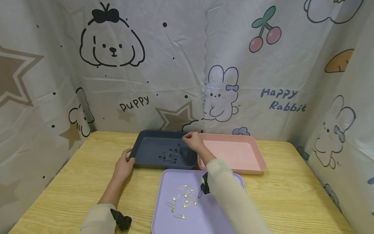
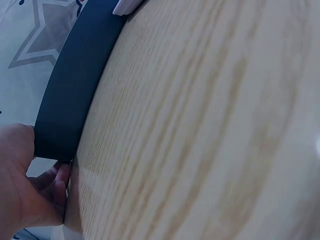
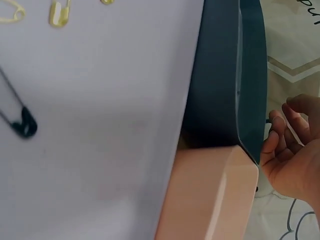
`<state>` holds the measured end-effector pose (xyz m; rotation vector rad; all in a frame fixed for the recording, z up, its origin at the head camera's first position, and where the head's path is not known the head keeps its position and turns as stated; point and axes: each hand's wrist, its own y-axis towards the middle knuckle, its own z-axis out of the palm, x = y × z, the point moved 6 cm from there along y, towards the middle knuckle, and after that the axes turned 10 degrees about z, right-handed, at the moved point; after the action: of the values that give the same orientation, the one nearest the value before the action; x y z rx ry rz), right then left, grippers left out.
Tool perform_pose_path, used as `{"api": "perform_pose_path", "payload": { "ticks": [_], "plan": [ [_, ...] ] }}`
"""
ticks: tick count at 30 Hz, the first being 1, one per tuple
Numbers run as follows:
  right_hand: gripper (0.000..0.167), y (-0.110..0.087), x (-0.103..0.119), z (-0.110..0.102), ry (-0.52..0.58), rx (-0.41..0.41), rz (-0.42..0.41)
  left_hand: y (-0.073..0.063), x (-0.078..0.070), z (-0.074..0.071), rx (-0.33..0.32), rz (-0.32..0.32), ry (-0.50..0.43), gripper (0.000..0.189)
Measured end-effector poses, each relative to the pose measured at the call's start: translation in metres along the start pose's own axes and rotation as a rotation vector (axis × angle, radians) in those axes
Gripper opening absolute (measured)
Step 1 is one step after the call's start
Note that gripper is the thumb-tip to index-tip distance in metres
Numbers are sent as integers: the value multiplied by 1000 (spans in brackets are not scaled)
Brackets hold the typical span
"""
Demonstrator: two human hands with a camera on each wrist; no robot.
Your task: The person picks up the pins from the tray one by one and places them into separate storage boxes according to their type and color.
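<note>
My left hand (image 1: 124, 166) grips the near left corner of the dark blue-grey tray (image 1: 152, 134). In the left wrist view its thumb lies along the tray's wall (image 2: 65, 105), with curled fingers at the bottom edge. Several black safety pins (image 1: 172, 158) lie in that tray. Above its right end, my right hand (image 1: 194, 142) has its fingers bent together, a small dark bit of a black safety pin (image 3: 268, 121) showing at the fingertips. On the lilac tray (image 1: 163, 182) lie several gold safety pins (image 1: 187, 196) and a black safety pin (image 3: 25, 125), partly hidden by the right wrist camera.
A pink tray (image 1: 233, 138) stands against the dark tray's right side. The lilac tray sits in front of both, on a wood-grain table (image 1: 73, 182). A printed cloth (image 1: 175, 65) hangs behind and at both sides. My right forearm crosses over the lilac tray.
</note>
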<state>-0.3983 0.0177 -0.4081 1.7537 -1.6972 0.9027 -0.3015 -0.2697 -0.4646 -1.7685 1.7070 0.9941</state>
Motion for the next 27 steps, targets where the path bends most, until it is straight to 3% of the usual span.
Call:
{"api": "perform_pose_path", "payload": {
  "ticks": [17,24,27],
  "plan": [
    [22,-19,-12,-24,-31,81,-78,2,4,0,11,-25,-8,52],
    [16,-34,-16,-34,-64,89,-197,1,2,1,11,-24,-4,52],
    [16,-40,-22,-35,-63,124,-185,1,1,2,12,-23,-4,52]
  ]
}}
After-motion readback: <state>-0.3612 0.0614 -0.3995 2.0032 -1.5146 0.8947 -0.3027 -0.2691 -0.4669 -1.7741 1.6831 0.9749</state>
